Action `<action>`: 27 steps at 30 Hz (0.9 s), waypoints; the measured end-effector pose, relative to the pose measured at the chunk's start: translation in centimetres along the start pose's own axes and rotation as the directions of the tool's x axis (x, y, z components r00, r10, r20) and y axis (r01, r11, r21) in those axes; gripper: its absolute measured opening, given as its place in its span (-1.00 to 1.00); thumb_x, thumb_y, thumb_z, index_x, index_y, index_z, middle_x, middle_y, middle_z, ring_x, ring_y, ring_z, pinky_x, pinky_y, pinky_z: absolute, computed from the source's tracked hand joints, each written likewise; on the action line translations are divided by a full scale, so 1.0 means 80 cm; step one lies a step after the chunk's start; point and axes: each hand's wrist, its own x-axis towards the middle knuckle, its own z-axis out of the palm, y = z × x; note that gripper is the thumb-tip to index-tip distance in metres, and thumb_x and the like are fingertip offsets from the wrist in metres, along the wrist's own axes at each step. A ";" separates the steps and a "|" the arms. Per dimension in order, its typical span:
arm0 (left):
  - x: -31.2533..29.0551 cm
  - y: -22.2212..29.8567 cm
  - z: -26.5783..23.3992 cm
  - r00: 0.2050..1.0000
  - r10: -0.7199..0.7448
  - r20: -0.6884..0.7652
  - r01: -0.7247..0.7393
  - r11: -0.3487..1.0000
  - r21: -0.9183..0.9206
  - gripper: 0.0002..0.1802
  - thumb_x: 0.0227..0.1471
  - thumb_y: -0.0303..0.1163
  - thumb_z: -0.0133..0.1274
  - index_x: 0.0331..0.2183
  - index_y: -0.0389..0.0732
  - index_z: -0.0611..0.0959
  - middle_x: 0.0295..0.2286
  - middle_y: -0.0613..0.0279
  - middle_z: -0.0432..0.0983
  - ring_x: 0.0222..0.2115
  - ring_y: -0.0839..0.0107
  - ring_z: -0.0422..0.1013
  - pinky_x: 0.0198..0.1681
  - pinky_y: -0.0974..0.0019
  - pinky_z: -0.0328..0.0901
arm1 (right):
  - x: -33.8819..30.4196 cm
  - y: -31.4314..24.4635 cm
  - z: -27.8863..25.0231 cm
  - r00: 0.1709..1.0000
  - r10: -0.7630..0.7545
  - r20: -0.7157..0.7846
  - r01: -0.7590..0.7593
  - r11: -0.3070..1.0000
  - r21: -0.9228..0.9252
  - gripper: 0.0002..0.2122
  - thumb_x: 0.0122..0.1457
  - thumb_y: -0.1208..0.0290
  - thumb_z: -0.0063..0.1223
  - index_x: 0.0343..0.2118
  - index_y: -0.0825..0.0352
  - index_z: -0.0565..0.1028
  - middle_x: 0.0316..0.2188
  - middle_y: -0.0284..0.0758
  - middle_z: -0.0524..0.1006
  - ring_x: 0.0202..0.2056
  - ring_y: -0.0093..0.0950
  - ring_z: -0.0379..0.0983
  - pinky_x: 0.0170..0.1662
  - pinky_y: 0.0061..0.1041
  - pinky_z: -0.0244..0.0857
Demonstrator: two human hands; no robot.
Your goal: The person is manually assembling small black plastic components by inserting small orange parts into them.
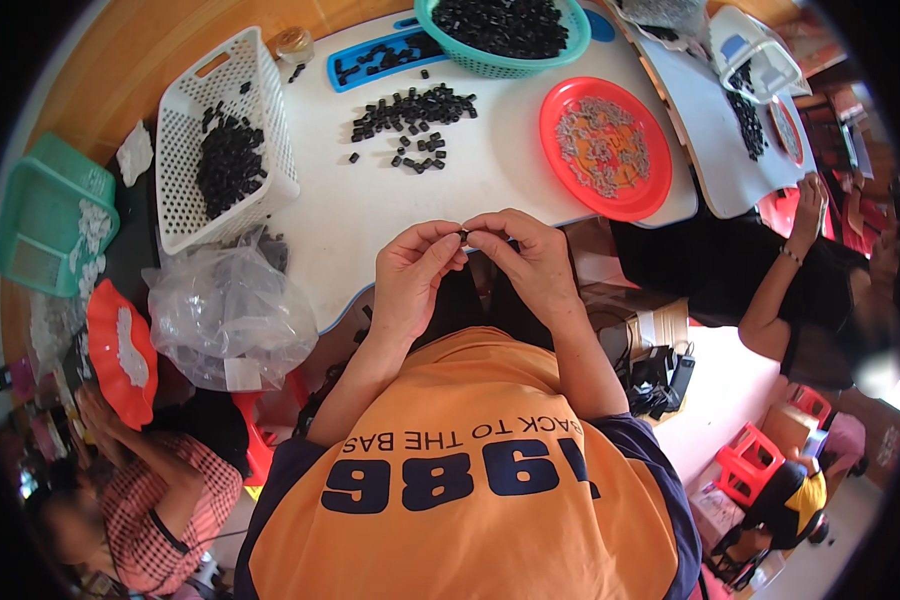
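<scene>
Over the near edge of the white table (320, 200), my left hand (415, 265) and my right hand (530, 255) meet fingertip to fingertip. Both pinch one small black part (463, 236), mostly covered by the fingers. Farther back lies a loose pile of small black cylindrical parts (415, 112), with a few scattered in front. To the right, a red plate (548, 150) holds many tiny greyish pieces (600, 140). At the back, a teal basket (505, 68) is heaped with black parts, beside a blue tray (345, 80) with some more.
A white perforated basket (280, 130) with black parts stands left, a clear plastic bag (230, 315) in front of it. Beyond are a green basket (45, 185) and a red dish (105, 345). Co-workers sit at left (175, 500) and right (760, 270). Boxes (660, 325) stand on the floor.
</scene>
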 end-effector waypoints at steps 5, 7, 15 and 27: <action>0.009 -0.006 0.002 0.998 -0.060 0.023 0.060 0.998 0.034 -0.81 0.10 -0.57 0.11 -0.19 -0.37 0.63 -0.36 0.20 0.58 -0.40 0.51 0.49 -0.27 0.48 0.40 | -0.018 0.000 -0.006 0.995 0.046 -0.091 -0.052 0.996 -0.072 -0.81 0.12 0.49 0.17 -0.18 0.33 0.59 -0.37 -0.32 0.62 -0.40 -0.59 0.50 -0.29 -0.60 0.36; 0.010 -0.012 0.005 0.995 -0.088 0.056 0.087 0.996 0.029 -0.81 0.10 -0.57 0.11 -0.19 -0.36 0.63 -0.36 0.20 0.58 -0.40 0.52 0.48 -0.27 0.49 0.40 | -0.029 0.000 -0.009 0.990 0.057 -0.128 -0.066 0.996 -0.063 -0.81 0.11 0.54 0.17 -0.18 0.37 0.58 -0.36 -0.36 0.62 -0.35 -0.66 0.48 -0.26 -0.65 0.34; -0.017 -0.023 0.016 0.996 -0.067 0.055 0.066 0.998 0.020 -0.82 0.10 -0.57 0.11 -0.20 -0.35 0.64 -0.41 0.23 0.57 -0.41 0.52 0.46 -0.28 0.47 0.38 | -0.062 -0.001 -0.013 0.988 -0.055 -0.141 0.033 0.987 -0.156 -0.81 0.11 0.53 0.18 -0.19 0.33 0.59 -0.37 -0.35 0.62 -0.38 -0.64 0.49 -0.27 -0.63 0.36; -0.081 -0.045 0.020 0.988 0.115 -0.101 -0.112 0.993 0.039 -0.79 0.07 -0.58 0.14 -0.19 -0.36 0.64 -0.38 0.24 0.58 -0.43 0.54 0.47 -0.30 0.50 0.38 | -0.084 0.016 -0.010 0.987 -0.163 0.002 0.161 0.978 -0.133 -0.82 0.06 0.53 0.21 -0.23 0.34 0.59 -0.38 -0.34 0.62 -0.39 -0.60 0.53 -0.30 -0.60 0.38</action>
